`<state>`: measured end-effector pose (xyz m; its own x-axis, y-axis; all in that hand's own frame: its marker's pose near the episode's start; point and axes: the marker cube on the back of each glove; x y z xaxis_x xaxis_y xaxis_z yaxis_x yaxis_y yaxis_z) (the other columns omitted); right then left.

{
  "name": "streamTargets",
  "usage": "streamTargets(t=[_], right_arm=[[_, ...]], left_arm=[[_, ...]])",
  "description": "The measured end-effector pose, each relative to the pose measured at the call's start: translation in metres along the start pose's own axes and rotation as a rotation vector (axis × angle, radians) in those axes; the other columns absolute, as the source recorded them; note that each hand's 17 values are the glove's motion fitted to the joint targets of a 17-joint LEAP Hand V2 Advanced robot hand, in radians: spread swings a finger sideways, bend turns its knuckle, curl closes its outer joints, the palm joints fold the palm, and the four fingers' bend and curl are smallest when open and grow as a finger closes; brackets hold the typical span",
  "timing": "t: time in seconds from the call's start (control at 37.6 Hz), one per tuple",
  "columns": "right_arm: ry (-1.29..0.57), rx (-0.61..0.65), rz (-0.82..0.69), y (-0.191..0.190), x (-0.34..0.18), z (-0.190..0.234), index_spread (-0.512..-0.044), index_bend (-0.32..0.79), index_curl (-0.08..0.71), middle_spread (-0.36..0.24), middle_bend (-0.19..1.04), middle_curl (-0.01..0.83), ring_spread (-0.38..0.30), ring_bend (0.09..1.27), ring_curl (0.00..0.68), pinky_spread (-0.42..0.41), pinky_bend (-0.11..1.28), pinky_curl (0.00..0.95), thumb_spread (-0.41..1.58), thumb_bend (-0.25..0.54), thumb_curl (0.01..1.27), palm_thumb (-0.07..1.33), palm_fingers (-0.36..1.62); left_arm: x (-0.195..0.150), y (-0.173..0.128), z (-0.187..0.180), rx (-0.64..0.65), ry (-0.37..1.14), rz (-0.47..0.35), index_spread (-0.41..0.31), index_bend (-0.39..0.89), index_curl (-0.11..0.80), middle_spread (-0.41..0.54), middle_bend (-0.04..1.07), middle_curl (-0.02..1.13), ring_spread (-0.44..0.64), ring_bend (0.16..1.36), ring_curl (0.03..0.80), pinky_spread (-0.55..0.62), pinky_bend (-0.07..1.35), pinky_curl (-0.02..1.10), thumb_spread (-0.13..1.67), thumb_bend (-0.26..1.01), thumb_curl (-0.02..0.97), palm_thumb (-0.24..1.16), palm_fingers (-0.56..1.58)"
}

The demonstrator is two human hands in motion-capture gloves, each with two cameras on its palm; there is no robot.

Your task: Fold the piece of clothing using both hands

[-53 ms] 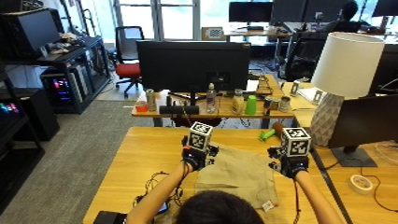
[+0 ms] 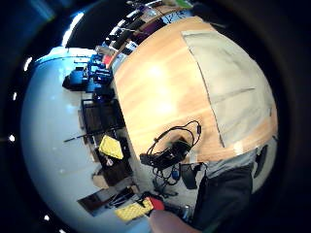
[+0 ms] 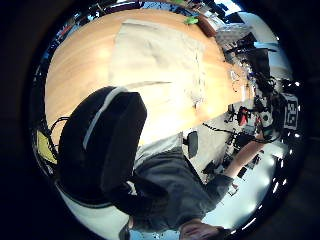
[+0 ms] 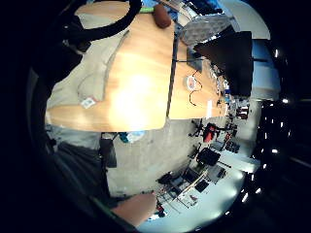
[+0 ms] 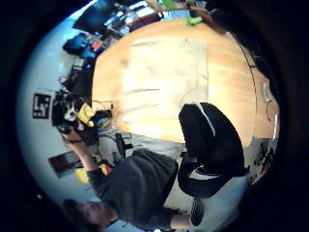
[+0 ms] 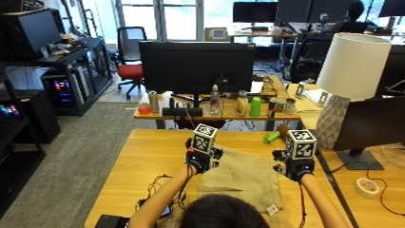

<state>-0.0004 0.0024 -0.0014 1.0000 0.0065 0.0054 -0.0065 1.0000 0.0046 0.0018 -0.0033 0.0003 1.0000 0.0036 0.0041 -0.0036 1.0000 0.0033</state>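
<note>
Fingers: cannot tell apart or together — left hand (image 6: 201, 160) and right hand (image 6: 297, 167) show only their backs.
Position: both hover at the far corners of the piece of clothing (image 6: 242, 179), equally near.
Cloth: beige, soft, flat on the wooden bench (image 6: 149, 161) — long axis toward the person.

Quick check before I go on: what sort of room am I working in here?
Most likely an open office or lab. Behind the wooden table with the beige clothing stands a desk with a monitor, more monitors and office chairs sit further back, and a table lamp stands at the right.
</note>
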Motion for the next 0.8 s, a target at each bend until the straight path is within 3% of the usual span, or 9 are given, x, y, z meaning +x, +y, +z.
streamTargets(t=[0.11, 0.27, 0.48, 0.8], right_arm=[[-0.012, 0.001, 0.0, 0.005, 0.0, 0.0, -0.269, 0.06, 0.069, -0.051, 0.25, 0.143, -0.048, 0.59, 0.226, 0.032, 0.56, 0.216, 0.72, 0.332, 0.11, 0.52, 0.64], [-0.012, 0.016, -0.007, 0.007, 0.006, 0.003, -0.317, 0.08, 0.092, -0.061, 0.25, 0.202, -0.057, 0.61, 0.276, 0.038, 0.58, 0.264, 0.95, 0.32, 0.13, 0.54, 0.6], [-0.027, 0.007, 0.009, 0.008, 0.014, 0.001, -0.342, 0.08, 0.105, -0.071, 0.28, 0.261, -0.062, 0.62, 0.304, 0.037, 0.58, 0.29, 1.11, 0.287, 0.16, 0.56, 0.59], [0.007, -0.06, -0.029, 0.004, 0.004, 0.014, -0.353, 0.09, 0.124, -0.069, 0.27, 0.315, -0.065, 0.6, 0.329, 0.037, 0.58, 0.316, 1.21, 0.23, 0.19, 0.58, 0.57]], left_arm=[[0.003, 0.002, -0.002, -0.006, -0.008, 0.009, -0.029, 0.13, 0.067, 0.124, 0.15, 0.07, 0.2, 0.54, 0.162, 0.27, 0.43, 0.15, 0.75, 0.08, 0.038, 0.15, 0.21], [0.004, 0.008, -0.004, -0.004, 0.002, 0.023, -0.034, 0.14, 0.11, 0.15, 0.16, 0.11, 0.25, 0.59, 0.199, 0.33, 0.46, 0.2, 0.98, 0.07, 0.065, 0.15, 0.17], [-0.001, 0.011, 0.0, -0.009, 0.023, 0.006, -0.029, 0.16, 0.165, 0.182, 0.17, 0.15, 0.28, 0.62, 0.222, 0.36, 0.47, 0.24, 1.12, 0.05, 0.1, 0.16, 0.15], [-0.003, 0.012, 0.022, -0.057, 0.098, 0.033, -0.017, 0.16, 0.221, 0.199, 0.17, 0.19, 0.29, 0.64, 0.243, 0.38, 0.48, 0.27, 1.2, 0.01, 0.143, 0.18, 0.12]])
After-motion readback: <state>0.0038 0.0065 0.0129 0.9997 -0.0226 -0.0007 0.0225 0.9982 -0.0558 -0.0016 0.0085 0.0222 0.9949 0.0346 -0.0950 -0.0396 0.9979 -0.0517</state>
